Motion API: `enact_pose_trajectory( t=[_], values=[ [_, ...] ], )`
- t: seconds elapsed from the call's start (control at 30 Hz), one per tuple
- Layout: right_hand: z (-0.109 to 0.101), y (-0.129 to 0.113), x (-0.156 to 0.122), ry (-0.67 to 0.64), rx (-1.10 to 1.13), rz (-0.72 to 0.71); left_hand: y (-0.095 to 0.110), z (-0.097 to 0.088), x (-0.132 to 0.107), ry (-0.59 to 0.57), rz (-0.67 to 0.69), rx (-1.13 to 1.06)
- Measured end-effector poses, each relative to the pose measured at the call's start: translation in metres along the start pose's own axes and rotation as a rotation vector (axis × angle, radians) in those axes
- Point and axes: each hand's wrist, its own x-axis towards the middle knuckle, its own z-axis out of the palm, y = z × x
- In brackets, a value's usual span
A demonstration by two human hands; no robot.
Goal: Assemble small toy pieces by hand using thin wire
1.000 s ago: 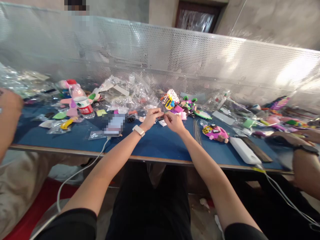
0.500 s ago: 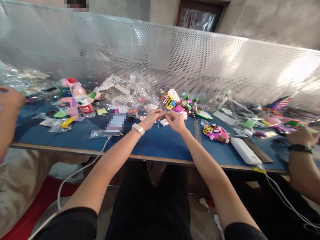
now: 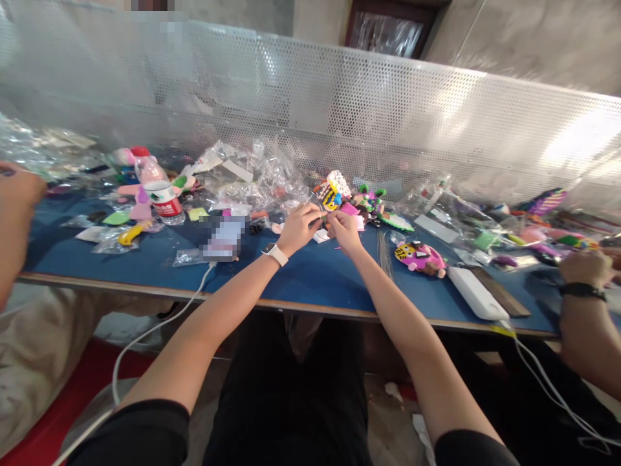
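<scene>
We observe the left hand point(image 3: 299, 226) and the right hand point(image 3: 345, 231) raised just above the blue tabletop point(image 3: 310, 278), fingertips meeting between them. Both hands are pinched together on a small piece point(image 3: 324, 221); it is too small for us to identify, and we cannot tell which hand bears most of the grip. The piece sits at the point where the two hands meet, directly in front of the striped toy figure point(image 3: 331, 192).

We take the striped toy figure as landmark. Left of it, a heap of clear plastic bags point(image 3: 252, 178) lies against the perforated metal screen point(image 3: 339, 123), which runs behind the figure along the far edge of the tabletop. Further left of the figure stands a plastic bottle point(image 3: 158, 191) with a red cap, upright, among pink and green toy parts. Near the figure on its left side, a phone point(image 3: 224, 236) lies flat, with a white cable point(image 3: 160, 330) leading from it over the near edge of the tabletop.

Right of the figure, a pink toy face point(image 3: 420, 255) lies flat; just beyond it rests a white power bank point(image 3: 476, 293). Well right of the figure, a co-worker's hand point(image 3: 585, 268) with a dark wristband rests at the tabletop. Well left, another person's hand point(image 3: 17, 194) shows at the picture edge.
</scene>
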Motion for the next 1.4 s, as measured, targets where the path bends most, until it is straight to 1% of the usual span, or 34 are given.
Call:
enact_pose_trajectory(
  t=[0.13,0.33,0.5,0.6,0.7,0.83,0.93,1.07,1.17,1.3,1.4],
  values=[
    [-0.003,-0.001,-0.002,0.017,-0.090,-0.063,-0.001,0.001,0.000,0.023,-0.009,0.014],
    [-0.007,-0.007,-0.005,0.022,-0.235,-0.195,0.005,-0.001,0.002,0.026,0.009,0.003],
    [-0.006,-0.013,-0.007,0.032,-0.247,-0.212,0.007,-0.001,0.003,0.039,0.020,-0.033],
    [-0.005,-0.014,-0.008,0.036,-0.255,-0.207,0.008,0.000,0.003,0.035,-0.021,-0.066],
    [-0.005,-0.015,-0.008,0.043,-0.274,-0.217,0.009,0.001,0.004,0.046,-0.092,-0.174],
    [-0.007,-0.017,-0.008,0.035,-0.307,-0.256,0.009,0.003,0.004,0.008,-0.198,-0.422],
    [-0.008,-0.018,-0.008,0.036,-0.333,-0.287,0.009,0.004,0.004,-0.011,-0.231,-0.519],
    [-0.007,-0.014,-0.008,0.027,-0.325,-0.251,0.009,0.001,0.004,-0.011,-0.210,-0.446],
    [-0.006,-0.010,-0.007,0.034,-0.266,-0.204,0.009,0.000,0.002,-0.005,-0.193,-0.373],
    [-0.006,-0.007,-0.006,0.017,-0.181,-0.146,0.005,0.003,0.001,-0.028,-0.199,-0.357],
    [-0.007,-0.005,-0.005,0.019,-0.204,-0.164,0.002,0.004,0.000,-0.042,-0.183,-0.350]
  ],
)
